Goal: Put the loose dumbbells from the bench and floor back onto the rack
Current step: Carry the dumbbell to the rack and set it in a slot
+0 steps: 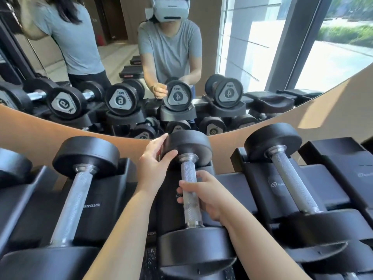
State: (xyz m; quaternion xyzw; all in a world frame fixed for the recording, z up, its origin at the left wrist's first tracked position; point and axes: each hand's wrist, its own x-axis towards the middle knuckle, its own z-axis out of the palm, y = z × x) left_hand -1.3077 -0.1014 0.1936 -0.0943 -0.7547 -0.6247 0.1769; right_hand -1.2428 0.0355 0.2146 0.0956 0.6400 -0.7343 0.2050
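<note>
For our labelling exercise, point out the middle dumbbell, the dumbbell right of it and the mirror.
middle dumbbell [188,170]: head view, knurled handle.
right dumbbell [290,180]: head view, knurled handle.
mirror [252,47]: head view, bare glass, upper right.

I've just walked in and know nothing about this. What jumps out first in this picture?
Dead centre, two bare hands hold a black round-headed dumbbell with a knurled chrome handle at the black rack: the right hand grips the handle, the left hand grips its far head. A matching dumbbell on the left and another on the right lie cradled. Above, the big curved mirror reflects the person in a grey headset.
</note>
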